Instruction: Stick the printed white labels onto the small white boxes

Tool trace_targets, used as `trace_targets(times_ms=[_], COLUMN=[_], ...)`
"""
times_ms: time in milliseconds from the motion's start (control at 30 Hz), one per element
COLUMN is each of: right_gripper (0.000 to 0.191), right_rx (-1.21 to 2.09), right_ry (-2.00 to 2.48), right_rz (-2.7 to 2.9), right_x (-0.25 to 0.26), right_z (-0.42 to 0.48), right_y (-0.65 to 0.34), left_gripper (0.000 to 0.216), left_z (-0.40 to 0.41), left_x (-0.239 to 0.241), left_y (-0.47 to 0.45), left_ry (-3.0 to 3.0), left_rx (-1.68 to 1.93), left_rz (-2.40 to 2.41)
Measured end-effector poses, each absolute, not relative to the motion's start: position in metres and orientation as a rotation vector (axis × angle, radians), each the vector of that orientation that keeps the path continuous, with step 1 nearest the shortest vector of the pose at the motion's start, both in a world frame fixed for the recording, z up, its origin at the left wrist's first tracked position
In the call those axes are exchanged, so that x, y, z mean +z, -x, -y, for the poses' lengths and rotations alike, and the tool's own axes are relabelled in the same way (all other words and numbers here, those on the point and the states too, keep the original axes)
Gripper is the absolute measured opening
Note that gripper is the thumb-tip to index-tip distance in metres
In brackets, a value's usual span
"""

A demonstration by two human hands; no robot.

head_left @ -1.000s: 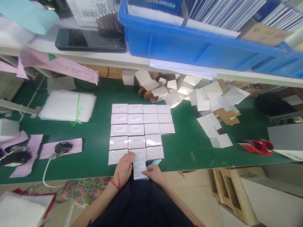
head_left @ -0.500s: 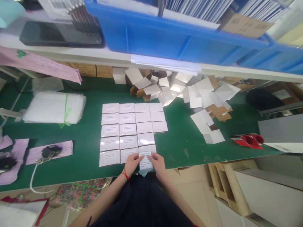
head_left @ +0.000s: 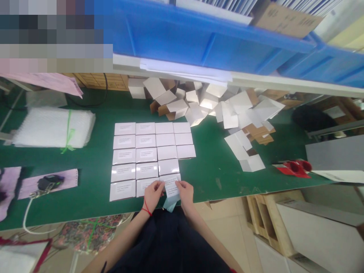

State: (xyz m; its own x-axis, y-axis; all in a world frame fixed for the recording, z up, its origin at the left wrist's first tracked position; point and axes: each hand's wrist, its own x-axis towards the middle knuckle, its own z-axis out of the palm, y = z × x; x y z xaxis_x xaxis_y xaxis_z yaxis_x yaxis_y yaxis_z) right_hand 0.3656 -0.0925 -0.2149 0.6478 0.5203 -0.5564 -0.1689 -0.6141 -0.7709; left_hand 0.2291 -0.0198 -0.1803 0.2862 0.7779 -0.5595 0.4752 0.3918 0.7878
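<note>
A strip of printed labels [head_left: 172,188] with a bluish backing lies between my hands, its lower end hanging loose at the table's front edge. My right hand [head_left: 186,194] pinches the strip's right edge between thumb and finger. At its left edge, the fingertips of my left hand [head_left: 152,196] are closed on it. Small white boxes lie in close rows beyond my hands. Those in the two left columns carry printed labels, such as one labelled box [head_left: 123,189]; others to the right, like one plain box [head_left: 166,138], show blank tops. My hands partly cover the nearest boxes.
Loose folded white cartons [head_left: 199,102] are heaped at the back. Bubble-wrap sheets [head_left: 54,127] tied with green ribbon lie left, near a black device [head_left: 50,182] on pink paper. Red rolls [head_left: 298,167] lie right. A blue bin [head_left: 199,41] stands on the shelf above.
The view has shifted slightly, so the table contents appear farther left. The label strip has tilted between my hands, and its loose lower end has swung left.
</note>
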Motion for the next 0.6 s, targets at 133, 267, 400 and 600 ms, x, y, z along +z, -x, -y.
trace_targets(times_ms=[133,267,400,600], right_gripper=[0.039,0.044,0.046,0.040], right_rx=[0.944,0.873,0.861,0.875], right_ry=[2.084,2.118,2.159,2.188], right_rz=[0.303,0.330,0.364,0.385], right_x=[-0.213,-0.212,-0.210,-0.203], right_z=[0.093,0.094,0.093,0.091], right_y=[-0.361,-0.356,-0.355,-0.357], left_gripper=[0.031,0.018,0.029,0.044], left_z=[0.029,0.039,0.045,0.045], left_x=[-0.178,-0.184,-0.187,-0.189], left_y=[-0.218,-0.210,-0.212,-0.222], left_ry=[-1.678,-2.059,-2.297,-2.345], left_rx=[0.441,0.568,0.594,0.513], left_rz=[-1.351,-1.108,-0.906,-0.788])
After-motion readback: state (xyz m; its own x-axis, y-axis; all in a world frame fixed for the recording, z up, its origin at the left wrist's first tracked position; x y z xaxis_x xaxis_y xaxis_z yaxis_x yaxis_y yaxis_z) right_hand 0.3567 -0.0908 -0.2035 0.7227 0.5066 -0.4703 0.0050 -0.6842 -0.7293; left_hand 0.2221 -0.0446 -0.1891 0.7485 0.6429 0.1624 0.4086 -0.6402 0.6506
